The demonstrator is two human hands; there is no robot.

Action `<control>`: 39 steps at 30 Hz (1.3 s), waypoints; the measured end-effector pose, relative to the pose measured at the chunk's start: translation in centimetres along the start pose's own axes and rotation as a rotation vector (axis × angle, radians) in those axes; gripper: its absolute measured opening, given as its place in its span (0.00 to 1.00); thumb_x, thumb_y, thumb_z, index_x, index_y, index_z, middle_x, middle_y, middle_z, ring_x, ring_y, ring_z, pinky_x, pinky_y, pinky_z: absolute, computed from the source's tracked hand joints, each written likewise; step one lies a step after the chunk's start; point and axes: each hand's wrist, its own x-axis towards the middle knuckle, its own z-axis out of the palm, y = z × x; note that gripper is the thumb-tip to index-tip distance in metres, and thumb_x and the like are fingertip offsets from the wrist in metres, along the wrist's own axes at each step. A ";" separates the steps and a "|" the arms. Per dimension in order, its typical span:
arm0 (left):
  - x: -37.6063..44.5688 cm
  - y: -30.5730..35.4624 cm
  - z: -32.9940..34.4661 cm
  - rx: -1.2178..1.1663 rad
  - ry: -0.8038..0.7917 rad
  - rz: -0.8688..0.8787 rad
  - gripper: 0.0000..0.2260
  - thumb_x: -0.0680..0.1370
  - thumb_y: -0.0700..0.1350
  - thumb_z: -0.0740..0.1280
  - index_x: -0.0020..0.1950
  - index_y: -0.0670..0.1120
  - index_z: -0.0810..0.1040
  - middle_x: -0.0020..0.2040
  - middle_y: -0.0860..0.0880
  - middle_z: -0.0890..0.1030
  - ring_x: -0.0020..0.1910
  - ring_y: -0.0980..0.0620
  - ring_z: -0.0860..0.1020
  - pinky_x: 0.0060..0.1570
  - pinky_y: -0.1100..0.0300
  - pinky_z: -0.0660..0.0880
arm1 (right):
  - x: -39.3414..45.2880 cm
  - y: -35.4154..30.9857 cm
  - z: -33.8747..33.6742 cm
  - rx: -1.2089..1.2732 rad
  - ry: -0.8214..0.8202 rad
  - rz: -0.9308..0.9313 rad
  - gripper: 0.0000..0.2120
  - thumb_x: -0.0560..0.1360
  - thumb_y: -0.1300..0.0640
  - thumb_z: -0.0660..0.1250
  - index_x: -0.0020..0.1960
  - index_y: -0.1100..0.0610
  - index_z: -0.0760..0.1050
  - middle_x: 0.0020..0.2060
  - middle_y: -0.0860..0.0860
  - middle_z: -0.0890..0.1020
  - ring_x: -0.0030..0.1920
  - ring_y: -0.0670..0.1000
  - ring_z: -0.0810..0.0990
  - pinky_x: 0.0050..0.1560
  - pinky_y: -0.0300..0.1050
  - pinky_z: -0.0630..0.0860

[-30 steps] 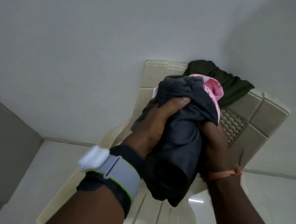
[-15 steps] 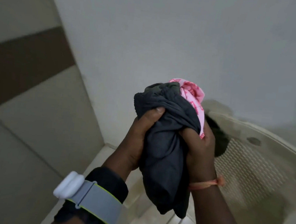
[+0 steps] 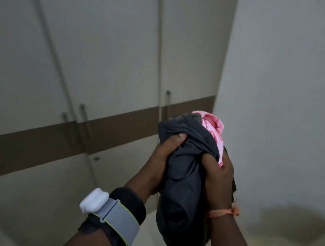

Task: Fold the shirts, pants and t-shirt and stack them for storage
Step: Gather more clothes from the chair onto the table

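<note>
item: bundle of clothes, held in the air in front of the closed wardrobe doors (image 3: 108,58).
- dark grey garment (image 3: 184,176): soft, light, limp; its lower end is hanging loose below the wrists and is likely to slip or unroll. best gripped around the bunched middle.
- pink patterned garment (image 3: 214,128): thin cloth, peeking out at the top right, wedged against the grey one.
- left hand (image 3: 164,158): gripping the bundle, thumb pressing into the grey folds.
- right hand (image 3: 217,179): clutching the other side.
- containers: the wardrobe is showing none of its contents.
</note>
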 end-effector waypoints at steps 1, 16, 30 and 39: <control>-0.6 0.1 0.1 0.003 0.034 -0.005 0.32 0.72 0.54 0.74 0.72 0.41 0.77 0.67 0.35 0.80 0.67 0.35 0.78 0.70 0.42 0.74 | -0.3 0.0 0.2 0.005 -0.007 -0.005 0.20 0.69 0.61 0.64 0.60 0.54 0.81 0.54 0.50 0.86 0.55 0.51 0.84 0.55 0.46 0.79; -29.5 16.8 -18.6 0.104 0.403 0.306 0.28 0.75 0.53 0.72 0.71 0.39 0.77 0.65 0.36 0.82 0.59 0.43 0.82 0.63 0.50 0.78 | -21.1 -5.3 28.3 0.244 -0.362 0.158 0.14 0.71 0.63 0.67 0.56 0.63 0.82 0.44 0.47 0.86 0.43 0.43 0.82 0.44 0.38 0.78; -51.1 26.1 -39.5 0.069 0.882 0.492 0.24 0.80 0.55 0.68 0.71 0.42 0.78 0.66 0.36 0.81 0.66 0.39 0.79 0.74 0.43 0.71 | -38.5 -1.7 54.9 0.355 -0.820 0.397 0.16 0.73 0.59 0.66 0.59 0.60 0.82 0.52 0.54 0.86 0.51 0.51 0.84 0.52 0.45 0.80; -61.9 29.6 -49.6 -0.003 1.154 0.551 0.23 0.79 0.57 0.69 0.69 0.45 0.81 0.64 0.38 0.82 0.66 0.38 0.80 0.70 0.44 0.74 | -49.5 1.2 68.2 0.393 -1.012 0.525 0.14 0.69 0.59 0.66 0.53 0.59 0.82 0.47 0.51 0.86 0.45 0.48 0.82 0.49 0.45 0.79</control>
